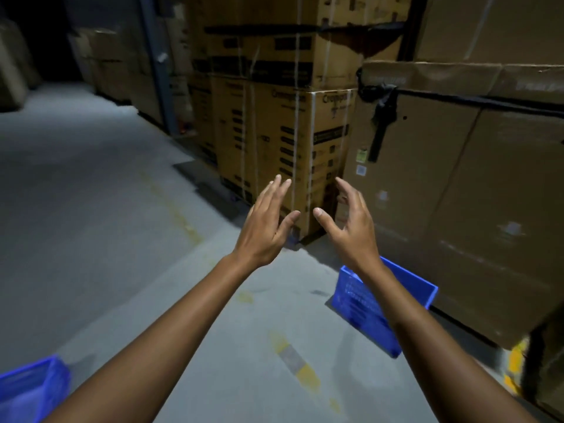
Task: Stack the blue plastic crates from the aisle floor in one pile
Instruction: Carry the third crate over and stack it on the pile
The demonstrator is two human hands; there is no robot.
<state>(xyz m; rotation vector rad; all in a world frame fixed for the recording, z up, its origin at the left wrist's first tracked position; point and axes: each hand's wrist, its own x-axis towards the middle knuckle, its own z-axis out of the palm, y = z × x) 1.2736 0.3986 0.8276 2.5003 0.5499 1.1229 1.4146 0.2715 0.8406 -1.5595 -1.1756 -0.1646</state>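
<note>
Head view: grey floor [100,215]; cardboard boxes [274,126].

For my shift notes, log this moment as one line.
left hand: open, empty | right hand: open, empty | right crate: on floor beside cartons | left crate: apart | stack: not started

blue crate [363,303]: floor, right, beside cardboard boxes | second blue crate [30,389]: floor, lower-left corner

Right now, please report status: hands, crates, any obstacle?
Left hand and right hand open, empty. Right crate on floor by cardboard boxes; left crate apart, unstacked. Aisle floor between shows no obstacle.
</note>
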